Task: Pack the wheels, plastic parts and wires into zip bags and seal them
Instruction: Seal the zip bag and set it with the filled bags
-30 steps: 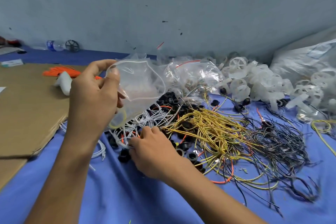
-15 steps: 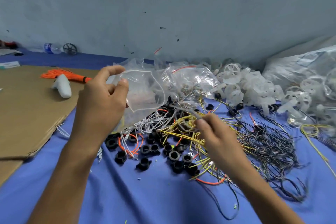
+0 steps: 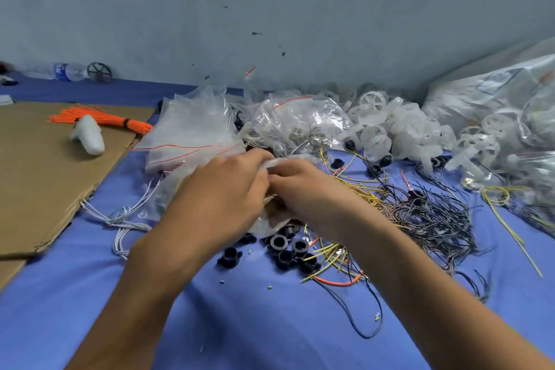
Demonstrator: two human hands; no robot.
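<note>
**Clear plastic bag held between both hands, with loose stock at 6 and 3 o'clock**

Clear film is all that shows of the zip bag (image 3: pixel 269 164), which sits at the centre of the surface (image 3: pixel 240 324), bunched where the two hands meet. The left hand (image 3: pixel 222 189) curls round its 9 o'clock side. The right hand (image 3: pixel 303 186) pinches it from 3 o'clock, fingertips against the left hand's. I cannot tell whether the right hand also carries a part.

The bag seems to hang from the knuckles back toward 6 o'clock, so its long axis likely runs 12 to 6.

The next pick depends on which hand is nearer. The black plastic parts (image 3: pixel 285 249) lie just under the wrists at 6 o'clock. The yellow wires (image 3: pixel 360 189) lie just beside the right hand at 3 o'clock. The wheels (image 3: pixel 390 129) are farther out at 2 o'clock. All three favour the right hand.
</note>
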